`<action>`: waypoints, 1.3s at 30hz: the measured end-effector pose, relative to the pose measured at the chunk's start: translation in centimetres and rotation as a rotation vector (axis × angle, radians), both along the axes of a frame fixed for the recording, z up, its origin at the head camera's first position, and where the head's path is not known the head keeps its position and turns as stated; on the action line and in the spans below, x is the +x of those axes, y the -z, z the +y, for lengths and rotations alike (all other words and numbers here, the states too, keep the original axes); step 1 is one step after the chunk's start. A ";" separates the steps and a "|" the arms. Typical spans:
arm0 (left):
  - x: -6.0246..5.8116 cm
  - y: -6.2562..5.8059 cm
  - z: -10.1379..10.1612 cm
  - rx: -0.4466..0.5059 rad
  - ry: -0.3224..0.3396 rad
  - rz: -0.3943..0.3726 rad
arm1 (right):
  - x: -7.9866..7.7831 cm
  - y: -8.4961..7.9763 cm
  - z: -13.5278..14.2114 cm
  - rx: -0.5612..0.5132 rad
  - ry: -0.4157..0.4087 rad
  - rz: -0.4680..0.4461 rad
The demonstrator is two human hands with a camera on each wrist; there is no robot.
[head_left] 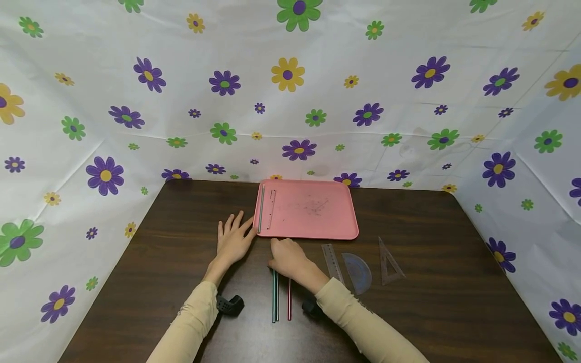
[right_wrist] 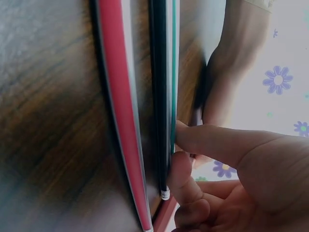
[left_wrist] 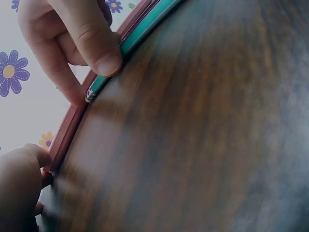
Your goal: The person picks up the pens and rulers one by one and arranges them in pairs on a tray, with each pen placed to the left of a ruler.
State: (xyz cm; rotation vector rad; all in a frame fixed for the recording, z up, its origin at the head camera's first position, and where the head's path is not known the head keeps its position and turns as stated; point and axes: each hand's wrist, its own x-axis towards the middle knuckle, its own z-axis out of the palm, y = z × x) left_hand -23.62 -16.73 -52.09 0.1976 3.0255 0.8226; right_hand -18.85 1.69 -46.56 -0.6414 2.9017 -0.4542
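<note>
Mid-frame in the head view, the right hand (head_left: 290, 259) pinches a green pencil (left_wrist: 145, 31) near its upper end, thumb and finger closed to the shaft's width. A dark pencil (right_wrist: 159, 87) lies just beside it, and a red pencil (right_wrist: 120, 92) lies a little farther right in the head view, all three running toward the bottom of the frame. The left hand (head_left: 233, 245), left of centre, has its fingers straight and spread, touching the lower left corner of the pink tray (head_left: 317, 222). Along the tray's left rim lie another pencil (head_left: 260, 209) and a narrow strip (head_left: 271, 209), with dark marks toward its middle. To the right, a ruler (head_left: 333, 262), a protractor (head_left: 357, 275) and a set square (head_left: 385, 275) lie near one another; any print on them is too small to read. Brown tabletop (head_left: 445, 312) stretches to the slanting edges at frame left and right; its far edge meets a flowered sheet (head_left: 254, 50).
</note>
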 end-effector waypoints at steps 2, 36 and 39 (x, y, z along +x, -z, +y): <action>0.0 0.0 0.0 0.001 0.001 0.002 | 0.0 -0.1 0.0 0.006 0.009 -0.016; 0.0 0.1 -0.1 -0.006 0.004 -0.010 | -0.9 -0.4 -0.3 -0.027 0.101 -0.158; 0.0 0.1 -0.1 -0.007 0.003 -0.012 | -0.9 -0.5 -0.3 -0.035 0.098 -0.152</action>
